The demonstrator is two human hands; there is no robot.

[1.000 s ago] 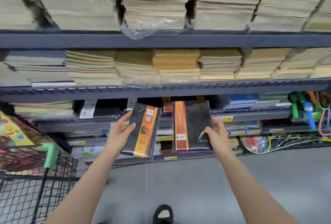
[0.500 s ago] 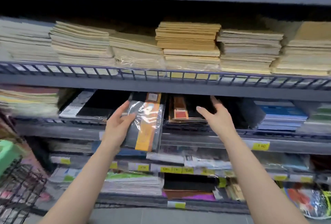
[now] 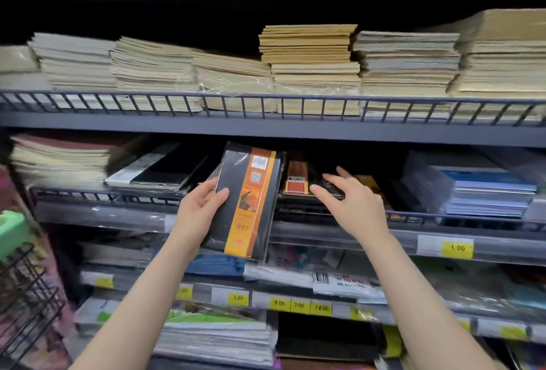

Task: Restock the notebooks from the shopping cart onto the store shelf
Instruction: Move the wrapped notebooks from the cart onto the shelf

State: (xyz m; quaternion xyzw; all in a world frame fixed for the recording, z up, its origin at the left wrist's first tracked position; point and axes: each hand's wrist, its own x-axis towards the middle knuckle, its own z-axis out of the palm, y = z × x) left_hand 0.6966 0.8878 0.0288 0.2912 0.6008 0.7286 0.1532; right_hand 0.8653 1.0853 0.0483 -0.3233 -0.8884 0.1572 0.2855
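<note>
Yellow price tags (image 3: pixel 457 248) at 4 o'clock and along 6; blue pads (image 3: pixel 484 192) at 3; green plastic (image 3: pixel 11 229) at 9.

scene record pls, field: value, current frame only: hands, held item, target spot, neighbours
left hand: left hand grips a black plastic-wrapped notebook with an orange band, tilted, in front of the shelf edge
right hand: right hand open, fingers spread, holds nothing
target spot: stack of matching black and orange notebooks on the dark wire-railed shelf, at the right hand's fingertips
neighbours: black and white pads to the left, blue notebook stack to the right
cart: black wire shopping cart at lower left
</note>
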